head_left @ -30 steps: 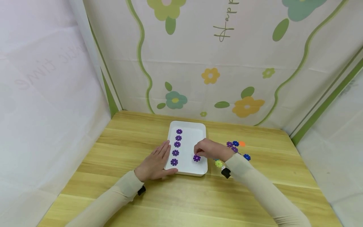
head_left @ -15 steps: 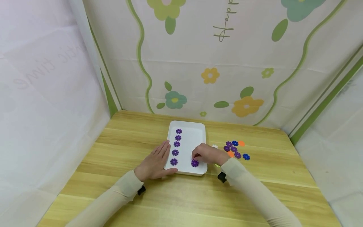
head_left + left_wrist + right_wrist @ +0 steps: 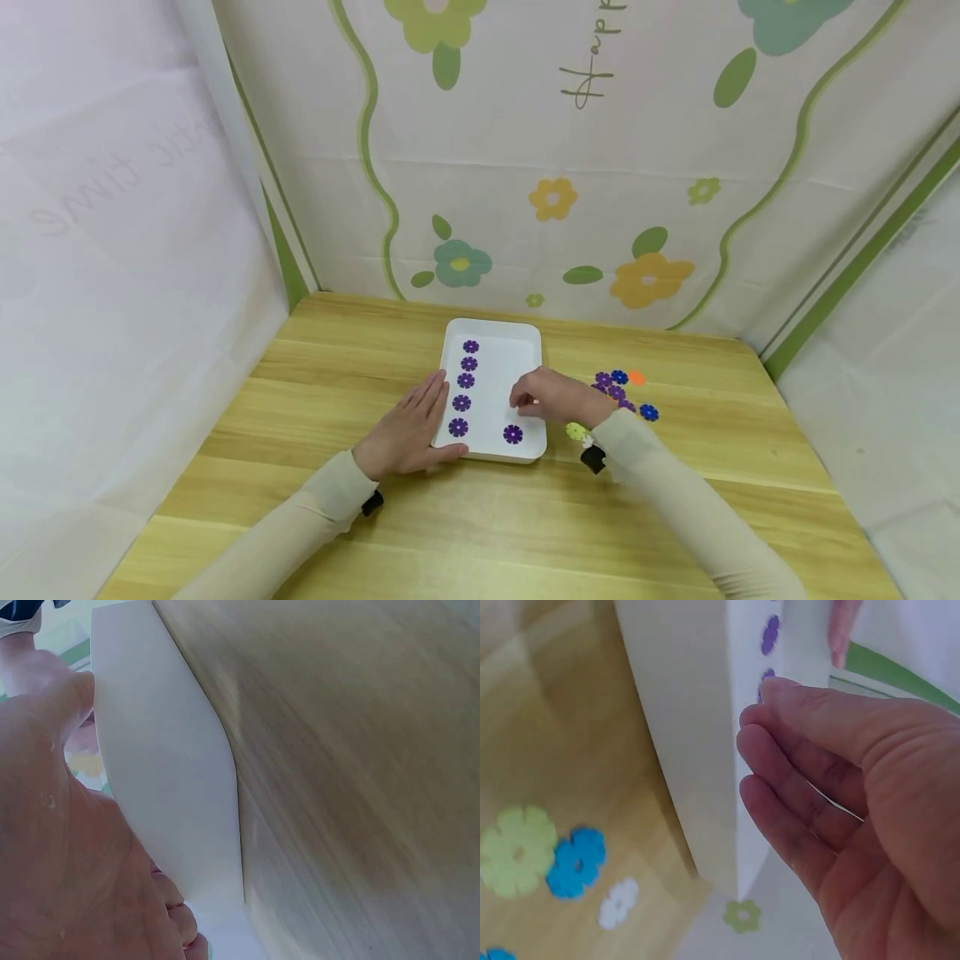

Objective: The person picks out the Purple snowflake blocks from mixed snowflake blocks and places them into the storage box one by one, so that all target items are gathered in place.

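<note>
1. There is one container, a white tray (image 3: pixel 498 375), which lies on the wooden table (image 3: pixel 525 533) between the two hands.
2. Inside the tray there are six purple flower discs: a column of five purple discs (image 3: pixel 466 381) along its left side, and a single purple disc (image 3: pixel 513 434) near its lower right corner.
3. The left hand (image 3: pixel 405 429) has its fingers straight and rests against the left rim of the tray, with the thumb at the near edge.
4. The right hand (image 3: pixel 557 395) is over the right side of the tray, just beyond the single disc. Its fingers are loosely bent and nothing is visible between them.
5. On the table, to the right of the tray, is a loose group: at least three loose purple discs (image 3: pixel 617 392), two dark blue discs (image 3: pixel 648 412), an orange piece (image 3: pixel 636 377), a yellow-green disc (image 3: pixel 575 431) and a white disc (image 3: pixel 587 441). The right wrist view shows also a brighter blue disc (image 3: pixel 576 862). The right arm covers some pieces, so the full number cannot be told.
6. Half a second earlier, the right fingers were touching the single disc; now they are apart from it. The column of five and the left hand remain the same.
</note>
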Demonstrator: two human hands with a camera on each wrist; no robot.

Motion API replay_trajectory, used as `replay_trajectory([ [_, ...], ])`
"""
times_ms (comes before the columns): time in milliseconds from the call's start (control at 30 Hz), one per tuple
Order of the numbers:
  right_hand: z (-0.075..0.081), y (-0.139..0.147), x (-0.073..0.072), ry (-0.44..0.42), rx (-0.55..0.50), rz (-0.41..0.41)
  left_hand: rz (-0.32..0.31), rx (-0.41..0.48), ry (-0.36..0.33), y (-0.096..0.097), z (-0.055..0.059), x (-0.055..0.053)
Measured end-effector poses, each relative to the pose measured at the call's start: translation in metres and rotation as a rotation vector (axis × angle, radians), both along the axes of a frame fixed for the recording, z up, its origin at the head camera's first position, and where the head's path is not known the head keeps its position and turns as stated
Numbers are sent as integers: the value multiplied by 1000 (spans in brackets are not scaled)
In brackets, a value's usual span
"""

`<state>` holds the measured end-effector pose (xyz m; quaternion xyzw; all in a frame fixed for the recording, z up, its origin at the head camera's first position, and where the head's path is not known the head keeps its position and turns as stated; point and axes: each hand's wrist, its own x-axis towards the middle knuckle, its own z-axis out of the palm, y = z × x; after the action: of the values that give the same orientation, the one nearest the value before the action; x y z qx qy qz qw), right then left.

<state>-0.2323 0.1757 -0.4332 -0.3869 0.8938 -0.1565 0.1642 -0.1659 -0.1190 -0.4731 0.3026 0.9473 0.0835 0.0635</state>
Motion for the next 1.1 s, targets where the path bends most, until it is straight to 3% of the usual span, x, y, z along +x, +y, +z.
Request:
replay_trajectory([
  [233, 29, 35, -5, 53, -37, -54, -7, 8, 0, -1, 2, 0],
  [467, 36, 79, -16, 103, 3, -171, -11, 56, 18, -2, 0, 2],
  [800, 10, 131, -27, 63, 62, -306, -5, 16, -21, 0, 1, 1],
  [1100, -21, 149, -32, 64, 101, -399, 7, 24, -28, 1, 0, 0],
])
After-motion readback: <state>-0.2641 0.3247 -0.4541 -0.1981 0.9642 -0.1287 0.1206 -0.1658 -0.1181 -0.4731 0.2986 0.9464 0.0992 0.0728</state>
